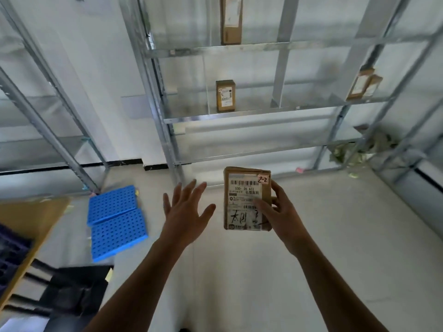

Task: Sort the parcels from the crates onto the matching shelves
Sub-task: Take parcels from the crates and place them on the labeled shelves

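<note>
My right hand (279, 209) grips a small brown cardboard parcel (242, 195) by its right edge, thumb across the white shipping label. A pink tag marked 2-2 sits at the parcel's top right corner. My left hand (185, 209) is spread open just left of the parcel, fingers straight, not touching it. In front stands a metal shelf rack (239, 115) with one parcel (225, 95) on its middle shelf, another (231, 20) on the shelf above, and a pair (364, 83) at the right.
A second metal rack (48, 130) stands at the left. Blue perforated plastic panels (115, 221) lie on the floor. A cardboard box (26, 224) and dark crates (72, 295) fill the lower left. Crumpled green-white material (352, 149) lies under the right shelves.
</note>
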Motion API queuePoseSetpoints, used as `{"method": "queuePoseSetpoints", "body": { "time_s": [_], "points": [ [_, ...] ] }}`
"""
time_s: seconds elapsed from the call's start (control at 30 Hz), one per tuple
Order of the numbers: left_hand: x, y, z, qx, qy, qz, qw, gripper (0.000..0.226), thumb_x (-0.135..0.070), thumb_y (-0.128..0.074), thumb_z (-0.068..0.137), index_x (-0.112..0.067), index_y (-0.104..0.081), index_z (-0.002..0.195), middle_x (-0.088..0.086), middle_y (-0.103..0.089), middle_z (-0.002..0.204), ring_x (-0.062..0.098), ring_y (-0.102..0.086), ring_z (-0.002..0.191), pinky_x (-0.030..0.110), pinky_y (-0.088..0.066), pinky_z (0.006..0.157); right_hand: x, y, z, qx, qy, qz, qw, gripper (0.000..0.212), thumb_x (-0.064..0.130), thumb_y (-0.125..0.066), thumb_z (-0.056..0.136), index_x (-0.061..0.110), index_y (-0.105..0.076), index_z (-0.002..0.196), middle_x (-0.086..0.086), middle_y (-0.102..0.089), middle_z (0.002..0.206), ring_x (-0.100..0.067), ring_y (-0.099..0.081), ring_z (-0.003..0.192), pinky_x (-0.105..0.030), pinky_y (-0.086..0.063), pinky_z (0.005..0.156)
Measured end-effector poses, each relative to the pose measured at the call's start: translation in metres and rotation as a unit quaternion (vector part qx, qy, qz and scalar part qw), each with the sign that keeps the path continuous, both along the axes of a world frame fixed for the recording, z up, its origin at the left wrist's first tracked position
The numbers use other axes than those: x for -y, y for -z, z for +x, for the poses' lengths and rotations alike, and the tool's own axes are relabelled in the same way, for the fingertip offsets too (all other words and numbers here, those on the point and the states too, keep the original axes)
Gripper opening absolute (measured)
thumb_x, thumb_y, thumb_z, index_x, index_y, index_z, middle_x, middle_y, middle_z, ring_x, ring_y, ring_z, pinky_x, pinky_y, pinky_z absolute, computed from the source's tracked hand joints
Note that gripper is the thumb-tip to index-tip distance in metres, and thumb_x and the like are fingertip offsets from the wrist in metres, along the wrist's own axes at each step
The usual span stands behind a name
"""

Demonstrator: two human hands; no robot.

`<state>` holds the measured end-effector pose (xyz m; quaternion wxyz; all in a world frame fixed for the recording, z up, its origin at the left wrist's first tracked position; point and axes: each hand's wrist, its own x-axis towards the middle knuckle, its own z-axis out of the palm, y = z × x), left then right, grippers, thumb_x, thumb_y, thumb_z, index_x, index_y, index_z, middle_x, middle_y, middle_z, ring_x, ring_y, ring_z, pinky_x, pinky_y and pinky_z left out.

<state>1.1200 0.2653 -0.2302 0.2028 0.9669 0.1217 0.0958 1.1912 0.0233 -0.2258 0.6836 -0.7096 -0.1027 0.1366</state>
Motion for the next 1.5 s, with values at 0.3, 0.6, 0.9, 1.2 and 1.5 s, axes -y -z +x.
{"method": "queuePoseSetpoints", "body": {
  "time_s": [0.3,0.6,0.9,1.2,1.5],
  "points": [
    [0.013,-0.001,0.138,0.051,0.078,0.014,0.996,0.065,-0.058,-0.047,0.101,-0.035,-0.028,0.159,-0.004,-0.018,0.17,0.027,0.002,0.159,0.057,0.003,0.126,0.025,-0.003,0.097,0.027,0.069,-0.007,0.997,0.06,0.036,-0.072,0.095,0.041,-0.045,0.148,0.009,-0.075,0.112,-0.015,-0.076,0.101,-0.032,-0.063,0.067],
    [-0.013,0.011,0.283,0.062,0.113,-0.009,0.992,0.064,-0.059,-0.045,0.1,-0.037,-0.029,0.158,-0.004,-0.017,0.17,0.027,0.003,0.159,0.053,0.005,0.125,0.002,-0.014,0.219,0.022,0.098,-0.021,0.995,0.054,0.038,-0.073,0.089,0.05,-0.05,0.136,0.007,-0.075,0.11,-0.015,-0.076,0.098,-0.025,-0.06,0.059],
    [-0.018,0.04,0.389,0.024,0.135,-0.022,0.99,0.064,-0.06,-0.046,0.099,-0.036,-0.032,0.156,-0.004,-0.018,0.17,0.028,0.001,0.159,0.056,-0.001,0.126,0.0,0.016,0.313,-0.015,0.123,-0.035,0.992,0.068,0.041,-0.076,0.088,0.044,-0.043,0.148,0.008,-0.073,0.111,-0.013,-0.074,0.102,-0.028,-0.061,0.061],
    [0.004,0.089,0.492,-0.041,0.13,-0.013,0.991,0.063,-0.059,-0.047,0.1,-0.035,-0.032,0.156,-0.003,-0.017,0.17,0.028,0.001,0.159,0.058,-0.001,0.126,0.035,0.083,0.437,-0.065,0.107,-0.027,0.992,0.064,0.02,-0.074,0.096,0.041,-0.043,0.147,0.0,-0.069,0.121,-0.018,-0.074,0.107,-0.032,-0.063,0.069],
    [0.015,0.07,0.602,-0.044,0.058,0.003,0.997,0.064,-0.055,-0.051,0.1,-0.03,-0.034,0.156,-0.001,-0.019,0.17,0.027,0.0,0.159,0.058,-0.004,0.126,0.037,0.086,0.587,-0.059,0.01,-0.023,0.998,0.073,0.022,-0.076,0.093,0.038,-0.037,0.152,0.004,-0.068,0.126,-0.018,-0.07,0.115,-0.041,-0.065,0.079]
  ]
}}
